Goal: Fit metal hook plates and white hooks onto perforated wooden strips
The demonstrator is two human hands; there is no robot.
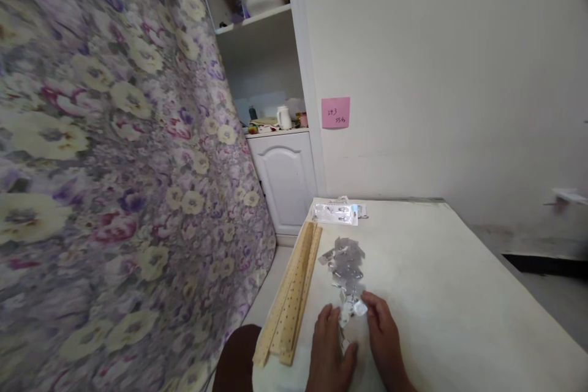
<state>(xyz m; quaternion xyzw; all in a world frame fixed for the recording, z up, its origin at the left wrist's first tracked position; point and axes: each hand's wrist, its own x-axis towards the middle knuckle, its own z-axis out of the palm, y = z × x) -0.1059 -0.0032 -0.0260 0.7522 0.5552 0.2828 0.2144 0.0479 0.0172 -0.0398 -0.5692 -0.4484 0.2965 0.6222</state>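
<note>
A heap of small flat grey and clear pieces, perhaps little packets (346, 263), lies on the white table. Several small white and silvery bits (346, 313) trail from its near end, between my hands. My left hand (328, 346) rests to the left of these bits, its fingers stretched forward and thumb apart. On the other side, my right hand (383, 331) has its fingertips at a shiny, whitish round piece (360, 307). They appear to touch it; a grip on it does not show. What the pieces are is too small to tell.
Long wooden strips with rows of holes (296, 294) lie along the left edge of the table (441, 294). Clear plastic packages (335, 214) sit at the far edge. A floral curtain (138, 165) hangs on the left, with a shelved cabinet (285, 177) behind.
</note>
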